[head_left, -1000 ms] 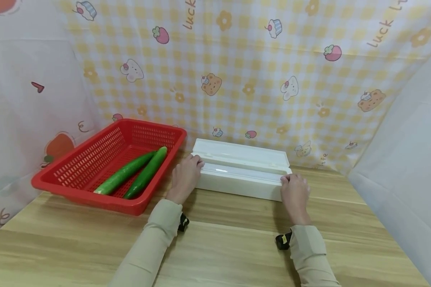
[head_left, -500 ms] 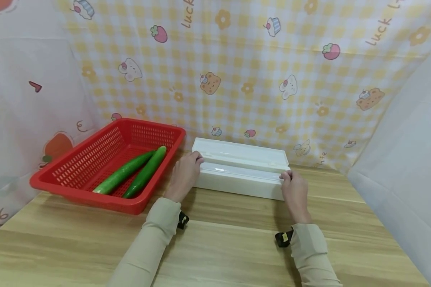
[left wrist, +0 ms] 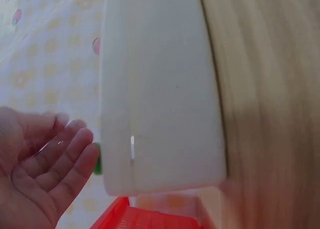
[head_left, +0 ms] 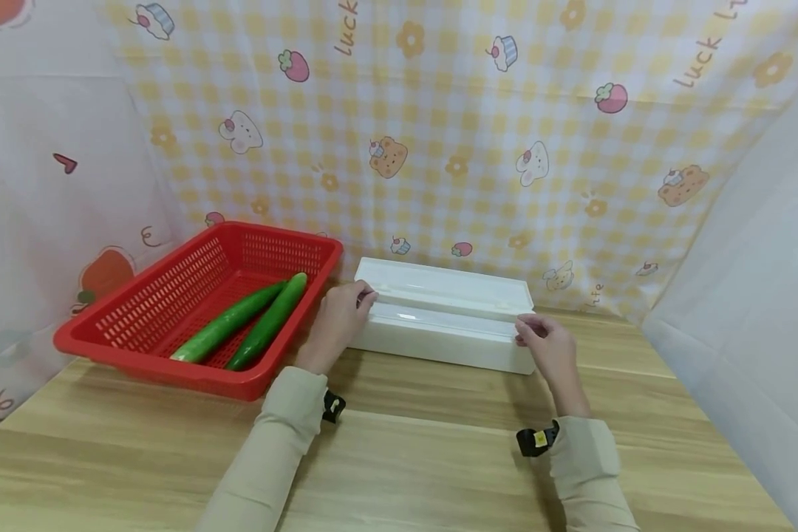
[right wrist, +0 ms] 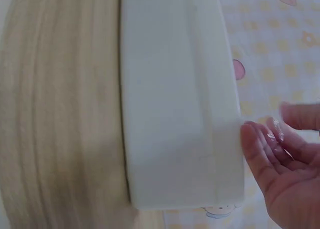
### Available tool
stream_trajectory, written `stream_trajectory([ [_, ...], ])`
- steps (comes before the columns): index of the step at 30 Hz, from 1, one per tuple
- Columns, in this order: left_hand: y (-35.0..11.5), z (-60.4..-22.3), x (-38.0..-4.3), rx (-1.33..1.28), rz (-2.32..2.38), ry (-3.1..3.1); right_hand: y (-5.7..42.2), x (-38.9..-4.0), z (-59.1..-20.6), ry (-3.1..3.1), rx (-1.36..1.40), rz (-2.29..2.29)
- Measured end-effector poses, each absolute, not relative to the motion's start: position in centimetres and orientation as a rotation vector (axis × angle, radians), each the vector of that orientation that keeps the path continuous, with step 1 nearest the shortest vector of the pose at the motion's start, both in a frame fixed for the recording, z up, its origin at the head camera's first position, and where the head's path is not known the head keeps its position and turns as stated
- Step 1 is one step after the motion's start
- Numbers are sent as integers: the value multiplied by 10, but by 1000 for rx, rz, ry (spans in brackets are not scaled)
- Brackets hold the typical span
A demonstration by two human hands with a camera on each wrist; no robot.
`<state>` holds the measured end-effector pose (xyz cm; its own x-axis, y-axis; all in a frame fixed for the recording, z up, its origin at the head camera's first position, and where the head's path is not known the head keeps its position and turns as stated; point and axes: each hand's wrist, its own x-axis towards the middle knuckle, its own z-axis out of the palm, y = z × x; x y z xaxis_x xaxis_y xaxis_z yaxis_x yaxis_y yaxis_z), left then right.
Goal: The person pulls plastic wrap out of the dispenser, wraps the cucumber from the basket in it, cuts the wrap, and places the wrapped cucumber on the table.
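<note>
Clearly, the white box point(head_left: 439, 346) is the centre of the work: it lies flat on the tabletop point(head_left: 399, 473), its long side facing the person, which suits reaching both ends at once. Its lid point(head_left: 445, 284) is tipped back on the far side of the box, seemingly so that the slot along the top can be got at from the near side. The left hand point(head_left: 339, 318) is at the box's left end and the right hand point(head_left: 555, 355) at its right end, a spread that probably holds the clear film point(right wrist: 275, 132) wide and level over the slot.

Both hands are only slightly parted between thumb and forefinger, and each seems to pinch an edge of that film; the right wrist view shows it glinting at the fingertips, while on the left it is fainter. The other fingers are gently bent. Whether either hand also touches the box, I cannot tell.

To the left of the box, the red basket point(head_left: 153, 369) holds two cucumbers point(head_left: 269, 323) lying side by side, near but apart from the film. Behind the box hangs a checked cloth point(head_left: 432, 199).
</note>
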<state>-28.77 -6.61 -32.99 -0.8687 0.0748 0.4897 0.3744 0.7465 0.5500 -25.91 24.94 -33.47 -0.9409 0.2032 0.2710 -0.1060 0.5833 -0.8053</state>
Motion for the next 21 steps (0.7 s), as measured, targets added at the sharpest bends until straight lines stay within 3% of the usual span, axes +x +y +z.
stream_trajectory([
  [12, -68, -328, -288, -379, -966, -2558, 249, -260, -341, -2509, -52, 971],
  [21, -72, -329, -288, -399, -945, -2477, 247, -258, -342, -2400, -80, 989],
])
